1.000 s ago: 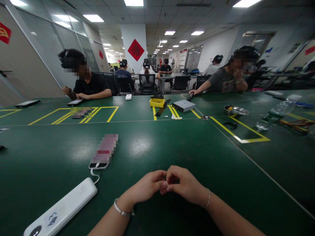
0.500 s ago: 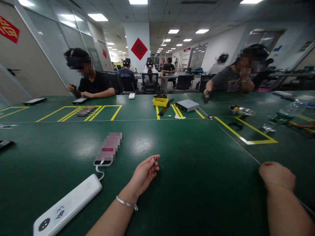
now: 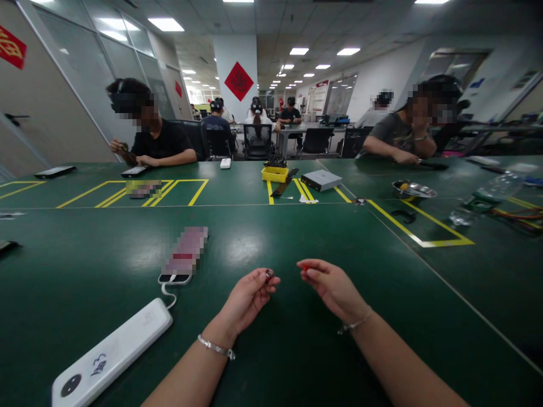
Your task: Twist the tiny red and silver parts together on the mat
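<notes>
Over the green table [image 3: 271,350], my left hand [image 3: 250,298] pinches a small shiny metal piece [image 3: 269,274] between thumb and forefinger; it is too small to name. Facing it, a short gap to the right, my right hand [image 3: 335,287] is closed on a tiny red piece [image 3: 305,268] at the fingertips. Its kind I cannot make out. The two pieces are apart. To the left of my left hand lies a phone [image 3: 185,254], joined by a short white cable [image 3: 170,295] to a white power bank [image 3: 112,353].
Across the table sit one person [image 3: 156,135] at left and another [image 3: 401,133] at right. Farther back are a yellow box [image 3: 274,174] with black cables, a grey box [image 3: 321,180], a metal bowl [image 3: 414,190] and a plastic bottle [image 3: 487,195]. Yellow tape [image 3: 445,243] marks the tabletop.
My right hand has come in from the far right edge to face my left hand, and a red piece now shows in it. The person at right has shifted an arm.
</notes>
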